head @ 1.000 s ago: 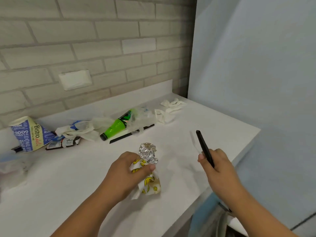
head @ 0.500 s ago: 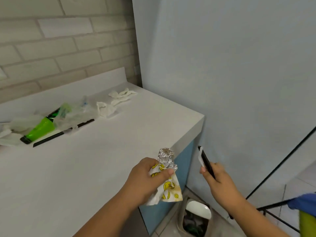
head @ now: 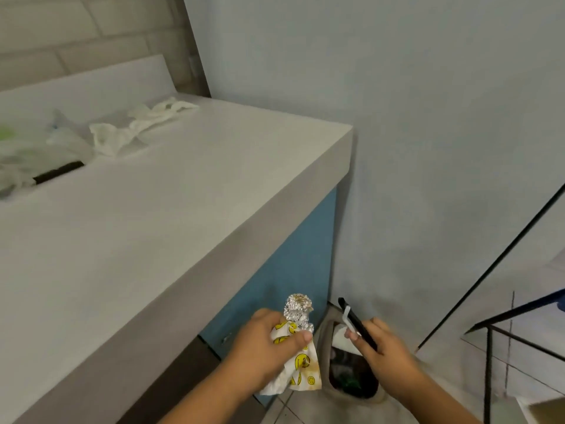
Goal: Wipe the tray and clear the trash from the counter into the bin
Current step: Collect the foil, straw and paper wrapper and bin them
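Down at the bottom of the frame, the left hand (head: pixel 266 347) curls round a foil-topped smiley wrapper (head: pixel 302 362) and the right hand (head: pixel 388 353) pinches a thin black utensil (head: pixel 356 324), the floor bin (head: pixel 348 398) showing between them, while crumpled napkins (head: pixel 113 139) lie on the counter (head: pixel 183 209) at upper left.

Room corner: grey brick wall (head: pixel 76 35) meets pale blue wall (head: pixel 397 117).
A white counter (head: pixel 153 224) runs along the brick, its end against the blue wall, with a blue cabinet front (head: pixel 293 264) below. Pale floor tiles (head: pixel 287 405) show beneath, and a black metal frame (head: pixel 519 310) stands on the right.
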`<state>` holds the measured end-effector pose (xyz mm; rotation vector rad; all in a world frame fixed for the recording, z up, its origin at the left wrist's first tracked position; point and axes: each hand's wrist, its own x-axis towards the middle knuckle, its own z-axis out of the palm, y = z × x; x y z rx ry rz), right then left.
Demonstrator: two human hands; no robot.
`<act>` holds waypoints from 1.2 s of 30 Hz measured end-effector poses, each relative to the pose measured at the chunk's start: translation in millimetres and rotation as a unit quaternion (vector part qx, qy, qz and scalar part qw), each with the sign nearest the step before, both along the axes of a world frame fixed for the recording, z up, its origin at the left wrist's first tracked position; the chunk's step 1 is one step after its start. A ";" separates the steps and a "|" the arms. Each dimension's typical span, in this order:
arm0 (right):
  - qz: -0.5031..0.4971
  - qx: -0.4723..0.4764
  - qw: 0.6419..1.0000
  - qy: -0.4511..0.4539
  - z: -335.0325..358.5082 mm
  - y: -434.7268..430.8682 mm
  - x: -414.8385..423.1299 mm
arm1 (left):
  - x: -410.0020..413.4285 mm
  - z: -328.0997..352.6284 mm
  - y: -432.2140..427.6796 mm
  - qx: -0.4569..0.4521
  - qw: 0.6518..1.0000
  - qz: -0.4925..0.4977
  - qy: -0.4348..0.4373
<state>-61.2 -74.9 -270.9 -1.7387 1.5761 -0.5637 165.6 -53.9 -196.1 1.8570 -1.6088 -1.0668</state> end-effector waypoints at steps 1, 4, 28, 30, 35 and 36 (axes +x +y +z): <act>0.010 -0.011 1.000 0.025 -23.2 -0.4 1.2 | 0.7 -18.6 -0.9 -0.002 1.000 -0.002 -0.003; 0.021 -0.036 0.998 0.054 -82.3 -5.8 6.0 | 2.9 -75.6 -5.9 0.003 1.000 -0.004 -0.008; -0.091 -0.072 0.988 0.097 -308.1 -2.8 -3.0 | 15.9 -309.2 -18.1 -0.045 0.998 -0.036 0.024; -0.108 -0.038 0.989 0.089 -313.5 -4.4 -2.7 | 19.3 -309.4 -18.5 -0.044 0.998 -0.030 0.031; -0.161 0.021 0.982 0.096 -324.1 -11.5 1.7 | 20.1 -314.4 -19.4 -0.036 0.998 -0.034 0.049; -0.173 0.031 0.981 0.077 -325.1 -12.5 2.0 | 19.6 -315.5 -19.4 -0.035 0.997 -0.037 0.050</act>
